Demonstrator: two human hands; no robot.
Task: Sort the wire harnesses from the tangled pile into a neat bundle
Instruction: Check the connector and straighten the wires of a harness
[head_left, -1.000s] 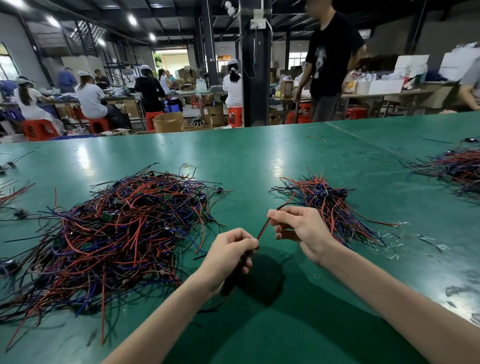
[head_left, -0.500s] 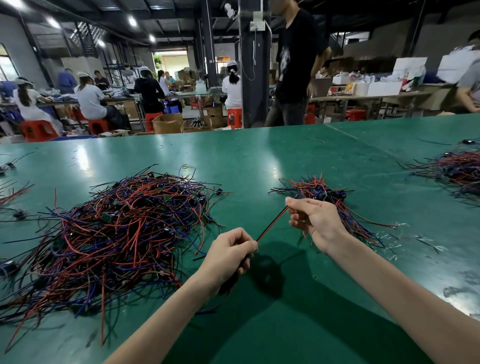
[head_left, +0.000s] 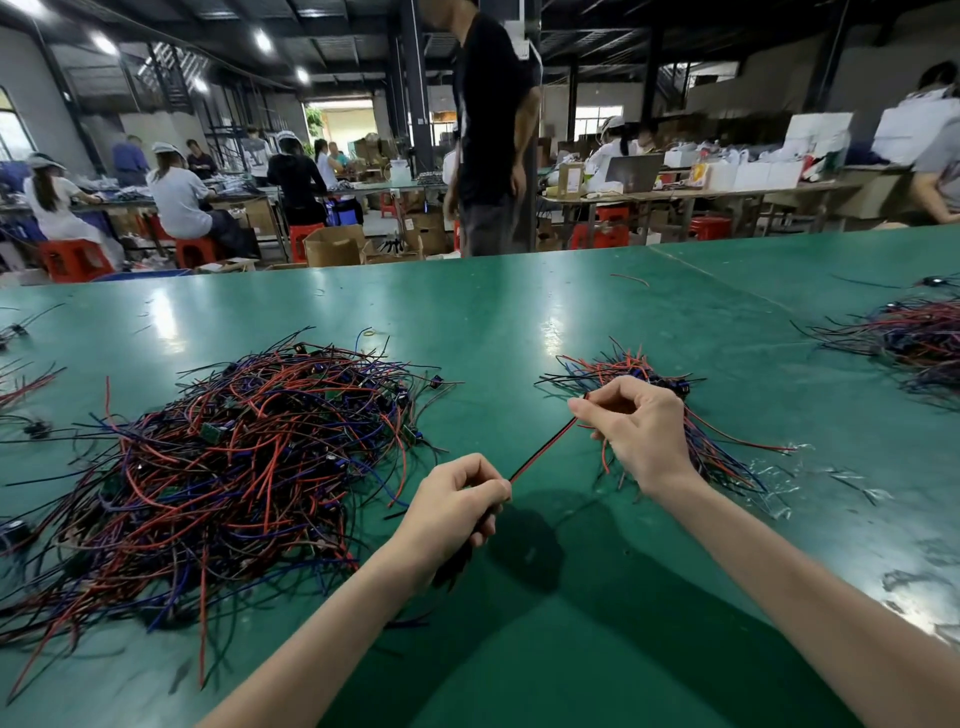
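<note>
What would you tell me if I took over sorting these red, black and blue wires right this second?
Left hand: pinches the near end of one red-and-black wire harness.
Right hand: pinches the far end, so the harness is stretched straight above the shiny green table.
Big tangled pile of red, black and blue wires: lies on the left, mostly unsorted.
Small sorted bundle of wires: lies just behind and under the right hand.
Done: only that small bundle.
Left: probably lay this harness on the bundle, then pull more from the pile.
</note>
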